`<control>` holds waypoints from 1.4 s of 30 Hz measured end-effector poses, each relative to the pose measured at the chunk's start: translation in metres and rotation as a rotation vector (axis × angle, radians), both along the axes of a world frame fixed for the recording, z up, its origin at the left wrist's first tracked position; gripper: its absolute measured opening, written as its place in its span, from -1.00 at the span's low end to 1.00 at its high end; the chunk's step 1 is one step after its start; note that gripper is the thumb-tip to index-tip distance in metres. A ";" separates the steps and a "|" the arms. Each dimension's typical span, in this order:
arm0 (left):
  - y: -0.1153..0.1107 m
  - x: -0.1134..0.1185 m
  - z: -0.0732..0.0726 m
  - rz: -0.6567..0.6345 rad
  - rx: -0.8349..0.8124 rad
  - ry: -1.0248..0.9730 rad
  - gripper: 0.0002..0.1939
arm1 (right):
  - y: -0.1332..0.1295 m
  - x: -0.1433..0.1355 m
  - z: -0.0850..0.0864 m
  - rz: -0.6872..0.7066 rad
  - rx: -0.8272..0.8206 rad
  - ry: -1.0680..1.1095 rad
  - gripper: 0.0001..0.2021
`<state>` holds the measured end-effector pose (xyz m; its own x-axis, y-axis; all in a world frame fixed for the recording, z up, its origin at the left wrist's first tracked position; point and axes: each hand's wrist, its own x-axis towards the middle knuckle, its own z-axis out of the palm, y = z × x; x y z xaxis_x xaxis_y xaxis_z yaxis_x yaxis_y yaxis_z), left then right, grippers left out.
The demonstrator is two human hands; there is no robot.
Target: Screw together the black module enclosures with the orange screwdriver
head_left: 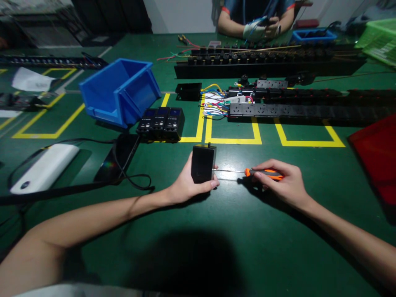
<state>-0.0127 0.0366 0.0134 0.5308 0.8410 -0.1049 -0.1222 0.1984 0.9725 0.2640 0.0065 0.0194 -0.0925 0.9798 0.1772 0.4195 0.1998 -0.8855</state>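
Observation:
A small black box (202, 164) is held upright in my left hand (188, 181), with fingers and thumb around its sides and lower edge. My right hand (281, 181) grips an orange and grey screwdriver (269, 174) by its handle. The screwdriver lies nearly level, and its thin metal shaft points left, its tip at the right side of the box. Whether the tip sits in a screw is too small to tell. Beyond my left hand, several black modules (161, 123) stand side by side on the green table (247, 247).
A blue bin (120, 93) stands at the back left. Black socket strips (293, 112) with loose coloured wires lie behind my hands. A white power bank (46, 168), a phone (119, 159) and cables are at left, a red bin (377, 156) at right. Another person's hands (261, 29) are across the table.

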 end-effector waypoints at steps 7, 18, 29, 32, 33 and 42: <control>0.002 0.001 -0.002 0.016 -0.032 -0.053 -0.39 | 0.005 0.002 -0.009 -0.081 0.021 0.099 -0.81; -0.006 0.004 -0.008 0.051 0.094 -0.095 -0.24 | 0.006 -0.005 -0.013 0.191 0.300 -0.397 -0.82; -0.004 0.003 -0.007 -0.018 0.309 0.083 0.06 | 0.005 -0.011 -0.014 0.263 0.404 -0.485 -0.63; -0.002 0.004 -0.014 -0.008 0.421 0.128 0.05 | 0.003 -0.018 -0.008 0.304 0.505 -0.477 -0.35; -0.002 0.005 -0.016 -0.011 0.445 0.124 0.05 | 0.002 -0.021 -0.005 0.331 0.563 -0.493 -0.31; -0.017 0.008 0.008 -0.087 0.610 0.254 -0.31 | -0.001 -0.050 0.028 0.520 0.755 -0.781 -0.53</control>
<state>-0.0046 0.0201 0.0215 0.6208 0.7447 0.2452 0.1176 -0.3976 0.9100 0.2144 0.0051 0.0471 -0.7834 0.4670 0.4100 0.5059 0.8625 -0.0158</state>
